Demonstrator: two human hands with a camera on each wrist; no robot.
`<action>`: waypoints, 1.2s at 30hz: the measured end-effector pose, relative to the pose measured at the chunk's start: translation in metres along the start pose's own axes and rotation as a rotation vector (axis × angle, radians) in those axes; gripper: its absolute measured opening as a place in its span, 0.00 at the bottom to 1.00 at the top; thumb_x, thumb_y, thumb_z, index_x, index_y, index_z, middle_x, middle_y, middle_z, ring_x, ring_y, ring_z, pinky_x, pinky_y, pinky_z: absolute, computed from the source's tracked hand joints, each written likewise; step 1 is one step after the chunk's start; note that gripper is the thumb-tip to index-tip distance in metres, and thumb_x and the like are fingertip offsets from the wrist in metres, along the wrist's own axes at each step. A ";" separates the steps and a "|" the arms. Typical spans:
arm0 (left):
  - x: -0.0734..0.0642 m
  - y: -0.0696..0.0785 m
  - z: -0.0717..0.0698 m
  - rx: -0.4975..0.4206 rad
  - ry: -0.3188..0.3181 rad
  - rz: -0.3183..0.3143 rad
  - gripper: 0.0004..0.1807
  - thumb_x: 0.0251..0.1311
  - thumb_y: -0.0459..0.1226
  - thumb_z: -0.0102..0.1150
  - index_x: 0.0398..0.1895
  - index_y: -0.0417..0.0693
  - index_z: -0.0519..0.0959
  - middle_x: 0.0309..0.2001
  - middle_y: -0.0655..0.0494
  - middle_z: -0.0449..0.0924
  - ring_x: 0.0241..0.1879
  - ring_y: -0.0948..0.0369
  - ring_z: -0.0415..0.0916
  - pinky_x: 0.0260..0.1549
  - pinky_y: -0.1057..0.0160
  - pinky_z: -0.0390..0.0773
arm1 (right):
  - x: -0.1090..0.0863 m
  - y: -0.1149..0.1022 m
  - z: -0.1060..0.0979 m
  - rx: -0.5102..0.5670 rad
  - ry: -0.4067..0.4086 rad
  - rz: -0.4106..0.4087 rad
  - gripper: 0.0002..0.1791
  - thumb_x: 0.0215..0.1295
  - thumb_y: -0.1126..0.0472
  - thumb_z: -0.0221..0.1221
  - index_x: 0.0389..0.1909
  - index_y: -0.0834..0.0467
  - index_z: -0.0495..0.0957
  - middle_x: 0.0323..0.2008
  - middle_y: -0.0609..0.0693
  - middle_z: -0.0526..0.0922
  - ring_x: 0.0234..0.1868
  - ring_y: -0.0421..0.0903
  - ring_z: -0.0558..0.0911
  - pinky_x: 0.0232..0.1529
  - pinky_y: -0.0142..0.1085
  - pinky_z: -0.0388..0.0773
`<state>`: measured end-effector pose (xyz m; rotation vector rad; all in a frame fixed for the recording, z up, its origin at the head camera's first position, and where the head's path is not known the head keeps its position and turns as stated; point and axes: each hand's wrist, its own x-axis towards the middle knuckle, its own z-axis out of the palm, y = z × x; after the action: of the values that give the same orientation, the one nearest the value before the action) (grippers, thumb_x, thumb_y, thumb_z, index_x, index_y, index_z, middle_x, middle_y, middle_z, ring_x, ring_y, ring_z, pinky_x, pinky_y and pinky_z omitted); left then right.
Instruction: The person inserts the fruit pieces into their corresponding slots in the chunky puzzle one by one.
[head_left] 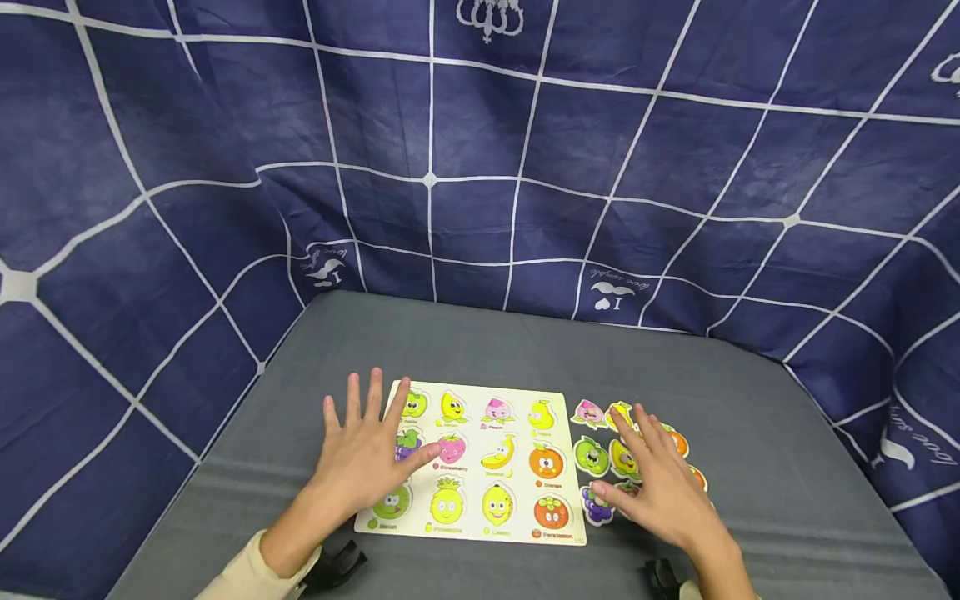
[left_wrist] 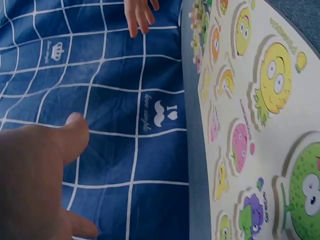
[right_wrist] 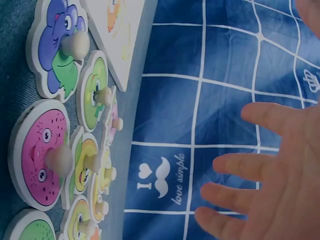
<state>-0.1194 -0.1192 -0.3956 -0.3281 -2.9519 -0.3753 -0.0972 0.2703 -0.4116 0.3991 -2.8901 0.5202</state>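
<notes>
A cream wooden fruit puzzle board (head_left: 517, 475) lies on the grey surface, its cut-outs printed with fruit faces and names. My left hand (head_left: 363, 462) is spread over the board's left part, fingers straight and holding nothing. Right of the board are several loose knobbed puzzle pieces, among them a peach piece (head_left: 588, 413), a green fruit piece (head_left: 591, 456) and a grape piece (head_left: 597, 506). Over these pieces my right hand (head_left: 663, 492) is spread and grips nothing, hiding some of them. In the right wrist view a pink round piece (right_wrist: 37, 155) sits beside the grapes.
A grey cloth-covered surface (head_left: 450, 342) carries the board and pieces. Behind it and at both sides hangs a dark blue curtain (head_left: 480, 217) with white grid lines. Black straps (head_left: 336, 567) are at the wrists.
</notes>
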 end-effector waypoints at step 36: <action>0.014 -0.063 0.043 -0.294 0.011 0.020 0.27 0.56 0.29 0.69 0.61 0.33 0.76 0.55 0.36 0.78 0.51 0.41 0.78 0.45 0.40 0.75 | 0.012 0.015 0.013 0.221 0.514 -0.142 0.28 0.46 0.67 0.73 0.52 0.63 0.83 0.48 0.55 0.85 0.43 0.47 0.77 0.42 0.22 0.67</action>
<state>-0.1525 -0.1651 -0.4494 -0.3870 -2.8778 -0.8088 -0.1148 0.2765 -0.4256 0.4237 -2.3027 0.7886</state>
